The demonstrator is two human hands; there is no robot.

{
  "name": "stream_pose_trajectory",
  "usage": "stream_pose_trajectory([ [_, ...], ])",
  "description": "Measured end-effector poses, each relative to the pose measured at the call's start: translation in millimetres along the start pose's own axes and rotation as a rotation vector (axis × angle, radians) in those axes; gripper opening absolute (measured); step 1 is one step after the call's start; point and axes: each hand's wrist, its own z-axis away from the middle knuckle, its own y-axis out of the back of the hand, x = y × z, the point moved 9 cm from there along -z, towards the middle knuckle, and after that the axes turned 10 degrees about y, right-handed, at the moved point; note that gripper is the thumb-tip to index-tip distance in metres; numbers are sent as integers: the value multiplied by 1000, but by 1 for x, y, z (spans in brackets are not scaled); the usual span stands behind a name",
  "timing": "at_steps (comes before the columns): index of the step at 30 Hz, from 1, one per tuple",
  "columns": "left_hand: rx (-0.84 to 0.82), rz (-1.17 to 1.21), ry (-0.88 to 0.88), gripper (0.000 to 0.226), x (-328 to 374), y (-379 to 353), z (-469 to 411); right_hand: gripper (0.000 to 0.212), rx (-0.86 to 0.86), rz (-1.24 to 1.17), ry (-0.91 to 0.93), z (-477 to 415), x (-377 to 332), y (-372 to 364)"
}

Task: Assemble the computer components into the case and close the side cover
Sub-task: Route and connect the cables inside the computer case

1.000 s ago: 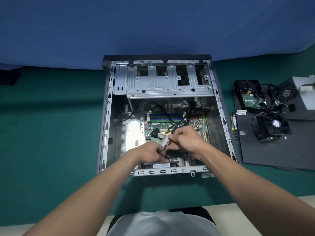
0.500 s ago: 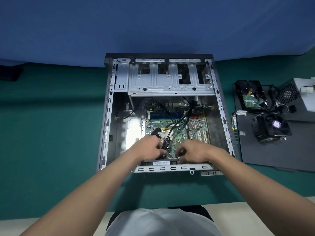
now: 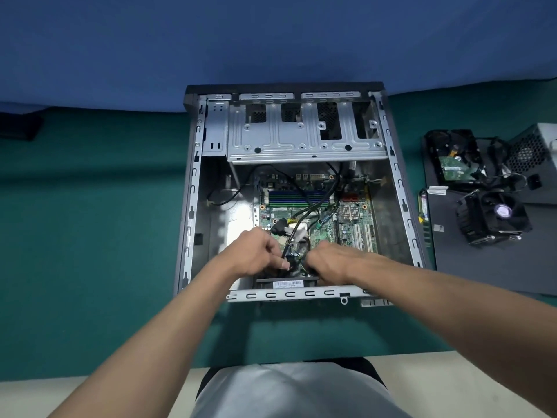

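Note:
An open grey computer case (image 3: 193,206) lies flat on the green table, its green motherboard (image 3: 352,230) inside and an empty drive cage (image 3: 301,140) at the far end. Black cables (image 3: 313,206) run across the board towards the near edge. My left hand (image 3: 256,254) and my right hand (image 3: 334,260) sit close together over the near end of the board, fingers curled around the cable ends and a small black connector (image 3: 291,262). What lies under the palms is hidden.
To the right, a dark mat (image 3: 497,267) holds a black CPU cooler fan (image 3: 494,218), a hard drive (image 3: 452,161), a power supply (image 3: 536,152) with tangled cables and a RAM stick (image 3: 423,212). A blue backdrop rises behind the case.
Both hands dropped from mid-board towards the near edge of the case, bringing the cable ends down with them; the right hand moved lower and flatter.

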Motion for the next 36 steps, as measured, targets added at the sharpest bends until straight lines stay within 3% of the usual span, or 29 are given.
stream_pose_trajectory([
  [3,-151,100,10,30,-2,-9,2,28,22,10,12,1,1,1],
  [6,-176,119,-3,23,1,-9,5,30,70,-4,-4,1,6,3],
  [9,-202,336,-24,19,3,-5,8,32,115,9,4,0,7,6],
  [14,-54,301,-25,24,1,7,4,24,98,44,8,-1,7,6],
  [18,-5,405,27,20,-2,17,8,27,162,114,24,8,9,16],
  [22,347,512,-19,9,0,56,17,30,178,104,12,8,12,17],
  [24,438,611,-41,22,-3,65,21,28,164,88,7,3,13,14],
  [30,430,459,23,26,-2,59,20,14,100,62,-19,-4,15,3],
  [34,450,437,51,29,-2,57,23,35,126,-33,11,-3,10,0],
  [36,446,430,67,28,-3,58,25,35,88,-11,42,-3,4,-2],
])
